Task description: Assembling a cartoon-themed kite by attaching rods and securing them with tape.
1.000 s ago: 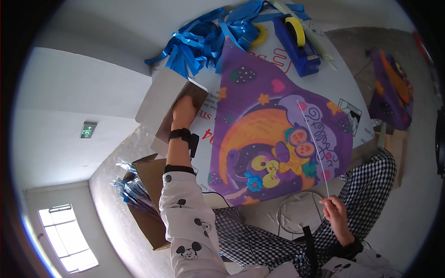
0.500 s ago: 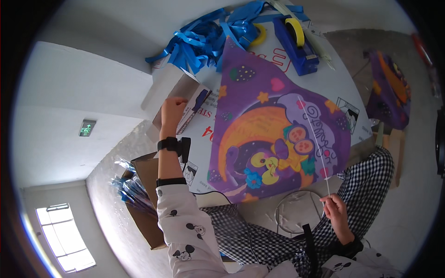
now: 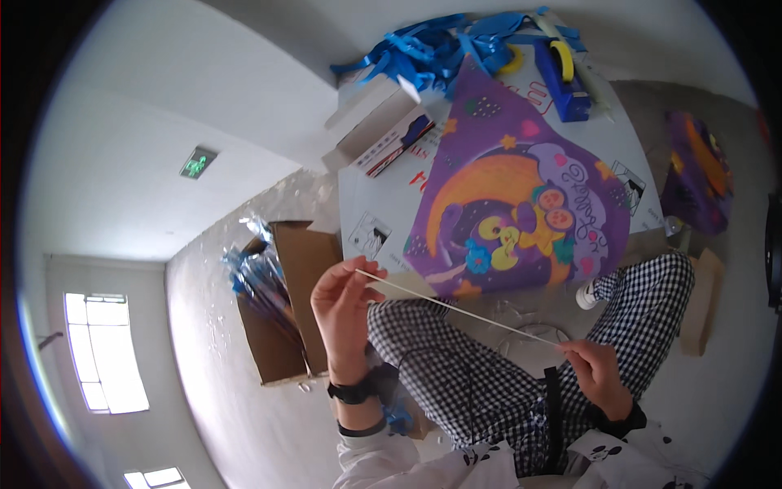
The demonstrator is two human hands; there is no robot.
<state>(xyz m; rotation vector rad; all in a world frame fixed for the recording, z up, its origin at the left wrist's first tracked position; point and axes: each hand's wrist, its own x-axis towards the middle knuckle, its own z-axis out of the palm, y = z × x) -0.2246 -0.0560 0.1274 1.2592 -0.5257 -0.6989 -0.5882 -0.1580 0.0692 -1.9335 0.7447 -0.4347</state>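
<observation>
The thin white rod (image 3: 459,308) was stretched between both hands above the lap, in front of the near edge of the worktop (image 3: 379,196), slanting so that its left end sat higher in the view. The left hand (image 3: 346,306) pinched that end between thumb and fingers; half a second earlier it had been at the white carton (image 3: 383,130), while the rod lay in line over the print. The right hand (image 3: 599,375) was curled round the other end, as it had been before. The change suggested that the left hand's business at the carton had ended for the moment, and that the rod had become the work of both hands, steadier for being held at its two ends. The purple printed sheet (image 3: 521,196) lay flat on the worktop beyond the rod, with neither hand touching it. The carton stood near the sheet's left side, its top gaping. Farther out, a tangle of blue ribbons (image 3: 423,53) spread along the far edge, and a blue tape dispenser (image 3: 562,90) stood to the right of it. A brown cardboard box (image 3: 314,277) with plastic-wrapped bundles (image 3: 261,281) was left of the worktop; a similar purple print (image 3: 696,171) showed off to the right.
</observation>
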